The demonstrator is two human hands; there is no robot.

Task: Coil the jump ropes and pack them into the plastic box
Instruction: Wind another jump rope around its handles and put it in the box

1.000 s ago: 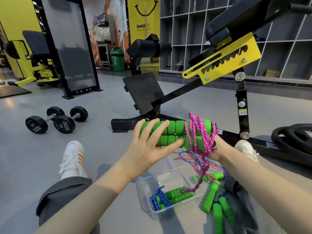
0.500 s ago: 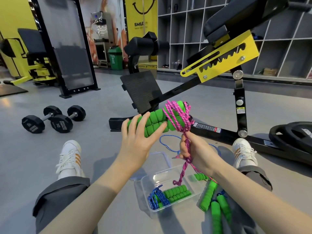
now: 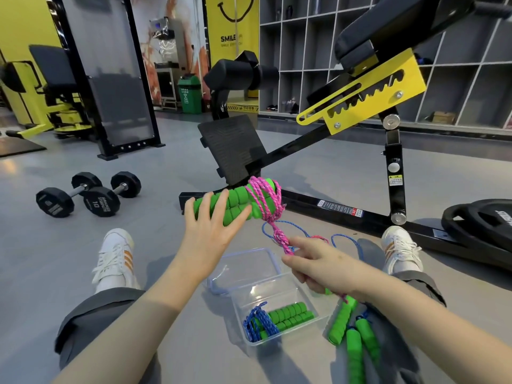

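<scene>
Far left on the floor (image 3: 41, 259), two black dumbbells (image 3: 88, 194) side by side, well apart from everything else. Next, a white shoe (image 3: 116, 253), toe up. Then the left hand (image 3: 210, 231), raised above the lap, grasping a pair of green handles (image 3: 238, 203) pressed together, with fingers spread over the top and thumb underneath. Wound around the right end of those handles, several turns of pink rope (image 3: 264, 195), with a twisted tail dropping down to the right. Below, on the floor between the legs, a clear lid (image 3: 243, 268) and just beside it the plastic box (image 3: 279, 293), open, with a coiled blue rope (image 3: 259, 324) and its green grips (image 3: 291, 314) inside. Above the box, the right hand (image 3: 318, 268), pinching the pink tail, forefinger pointing out. Further right on the floor, outside the box: loose blue cord (image 3: 343, 241) and spare handles (image 3: 357, 339). Last, black weight plates (image 3: 482, 223) beside the bench frame (image 3: 346, 212).
</scene>
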